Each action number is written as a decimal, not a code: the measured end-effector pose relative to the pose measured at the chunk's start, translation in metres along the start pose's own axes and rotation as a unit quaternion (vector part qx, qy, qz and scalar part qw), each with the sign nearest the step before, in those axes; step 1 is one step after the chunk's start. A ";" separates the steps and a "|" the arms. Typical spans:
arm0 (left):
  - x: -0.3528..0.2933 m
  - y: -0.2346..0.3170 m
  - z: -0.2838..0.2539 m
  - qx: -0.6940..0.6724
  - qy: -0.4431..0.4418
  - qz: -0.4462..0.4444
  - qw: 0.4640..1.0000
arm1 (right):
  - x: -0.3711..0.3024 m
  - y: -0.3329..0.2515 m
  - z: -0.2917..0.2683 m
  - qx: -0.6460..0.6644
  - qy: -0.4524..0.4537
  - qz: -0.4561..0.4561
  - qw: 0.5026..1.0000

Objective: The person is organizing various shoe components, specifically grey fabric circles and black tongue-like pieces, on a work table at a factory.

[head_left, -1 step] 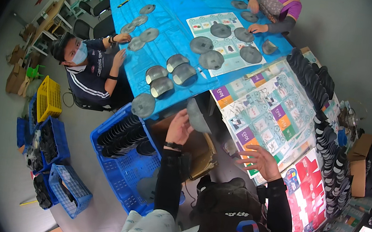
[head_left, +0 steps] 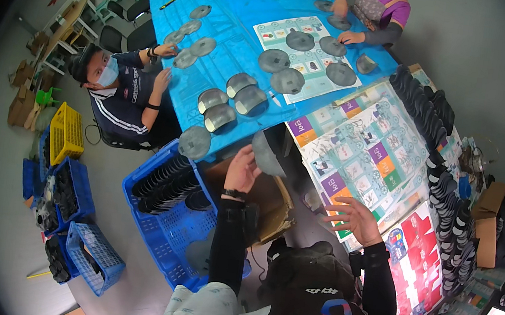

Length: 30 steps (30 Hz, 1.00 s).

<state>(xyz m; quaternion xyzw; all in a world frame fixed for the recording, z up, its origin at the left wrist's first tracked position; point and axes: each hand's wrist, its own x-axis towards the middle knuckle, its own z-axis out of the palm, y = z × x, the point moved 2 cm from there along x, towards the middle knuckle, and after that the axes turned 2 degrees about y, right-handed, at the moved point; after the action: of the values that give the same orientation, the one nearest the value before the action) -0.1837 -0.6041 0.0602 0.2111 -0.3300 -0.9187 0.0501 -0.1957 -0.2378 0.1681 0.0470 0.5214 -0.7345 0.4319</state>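
Note:
In my left hand (head_left: 242, 170) I grip a thin grey rounded disc (head_left: 267, 154) by its left edge, fingers curled against it. It is held tilted beside the near corner of the blue-covered table (head_left: 229, 46). My right hand (head_left: 356, 220) has its fingers spread and holds nothing; it hovers near the edge of the printed sheets (head_left: 355, 155). Another grey disc (head_left: 194, 143) lies at the table's near left corner. Behind it, several curved grey shells (head_left: 215, 118) stand grouped on the blue cover.
A blue crate (head_left: 181, 237) with rows of dark curved pieces sits left of my left arm. One co-worker (head_left: 124, 93) sits at the left, another (head_left: 374, 11) at the far right, both touching grey discs. Stacked dark pieces (head_left: 444, 202) line the right side; a cardboard box (head_left: 277, 215) stands below.
My left hand and the grey disc have shifted slightly to the left. The far co-worker's hand has moved a little. My right hand stays in place.

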 end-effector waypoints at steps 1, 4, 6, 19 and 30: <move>0.011 0.003 -0.005 0.009 0.015 0.010 1.000 | 0.000 0.000 -0.003 -0.002 0.007 -0.010 1.000; 0.046 0.016 -0.017 0.024 0.041 0.022 0.999 | 0.000 0.000 -0.006 0.000 0.034 -0.002 0.999; 0.066 0.029 -0.020 0.031 0.032 0.031 0.999 | 0.001 -0.001 -0.007 -0.001 0.034 -0.002 0.999; 0.139 0.012 -0.089 0.003 0.049 -0.016 0.999 | -0.004 0.006 -0.026 -0.012 0.095 -0.018 0.995; 0.148 -0.022 -0.254 -0.016 0.234 0.025 0.972 | 0.007 0.013 -0.030 -0.014 0.096 -0.005 0.995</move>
<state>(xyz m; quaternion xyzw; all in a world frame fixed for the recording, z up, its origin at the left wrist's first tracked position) -0.2092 -0.7697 -0.1824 0.4114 -0.2992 -0.8474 0.1521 -0.2023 -0.2188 0.1413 0.1083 0.5703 -0.7218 0.3768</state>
